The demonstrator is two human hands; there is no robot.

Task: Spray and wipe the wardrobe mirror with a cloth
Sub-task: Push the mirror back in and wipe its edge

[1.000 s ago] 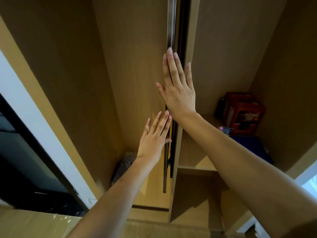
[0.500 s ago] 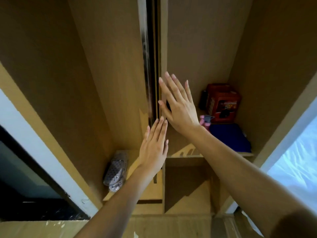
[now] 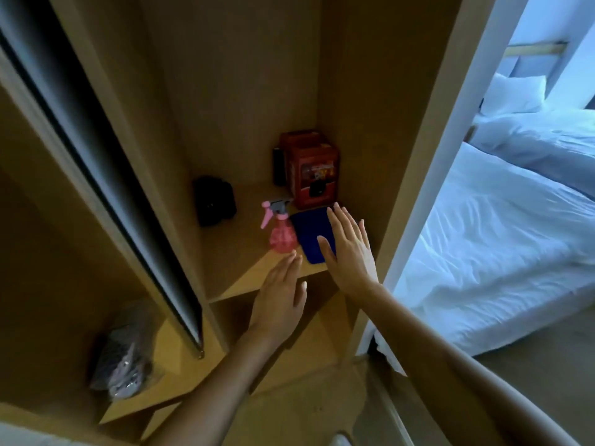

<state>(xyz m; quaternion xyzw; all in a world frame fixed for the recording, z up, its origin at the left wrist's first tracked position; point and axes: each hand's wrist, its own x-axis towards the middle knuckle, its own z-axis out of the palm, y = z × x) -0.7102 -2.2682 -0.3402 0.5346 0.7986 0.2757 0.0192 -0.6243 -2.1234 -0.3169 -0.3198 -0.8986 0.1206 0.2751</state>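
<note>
Your left hand [image 3: 278, 296] and right hand [image 3: 349, 252] are both bare: no gloves, rings or wristbands show. Your forearms are bare too, with no sleeve or cuff visible anywhere along them up to the lower edge of the view, and no watch at either wrist. Your fingernails are short and plain, catching a little light. The rest of you is out of view.

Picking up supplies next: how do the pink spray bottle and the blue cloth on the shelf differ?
The pink spray bottle stands upright; the blue cloth lies flat and folded. The bottle is translucent and rigid, the cloth dark and soft. The right hand is over the cloth; the left hand is just short of the bottle. Both sit side by side on the shelf.
</note>
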